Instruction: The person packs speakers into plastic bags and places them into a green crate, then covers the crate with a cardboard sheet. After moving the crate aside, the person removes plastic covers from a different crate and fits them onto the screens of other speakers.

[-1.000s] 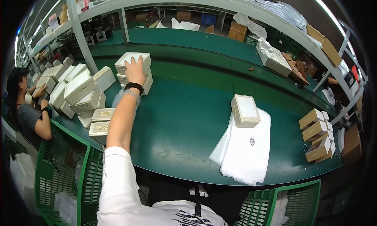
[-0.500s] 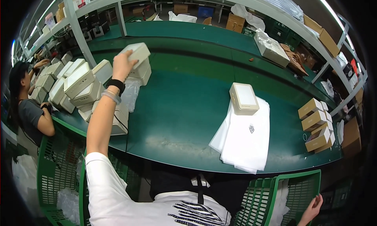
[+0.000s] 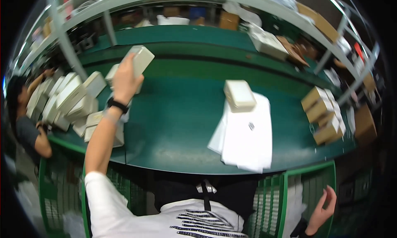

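A: Begin with the largest.

B: Logged a long green table point(image 3: 178, 126) across the middle of the view, with a farther bench point(image 3: 165, 35) behind. Below the near edge, noted green crates. In the left crate point(image 3: 68, 146), saw pale material, too blurred to name. In the right crate point(image 3: 284, 209), saw white sheeting point(image 3: 294, 196).

A: Next down in size?

B: At left, recorded a heap of pale boxes point(image 3: 69, 95), leaning on one another at odd angles, contents hidden. Past the right end, a brown carton point(image 3: 366, 124), inside not readable. Toward the right of the farther bench, a white box point(image 3: 264, 45) with crumpled white wrapping. Right of centre, flat white sheets point(image 3: 248, 143), stacked and slightly fanned. Near the carton, a cluster of small brown-and-white boxes point(image 3: 324, 114).

A: And single boxes?

B: On the far end of the sheets, found a pale box point(image 3: 240, 96), contents hidden. Up at left, over the table, a held box point(image 3: 144, 61), tilted. Cannot tell about contact with boxes behind the hand.

A: Fingers?

B: Saw left hand point(image 3: 127, 76) clamped on the held box, thumb to the right side. Saw right hand point(image 3: 324, 207) by the right crate's outer side, fingers loosely curved and apart from the thumb.
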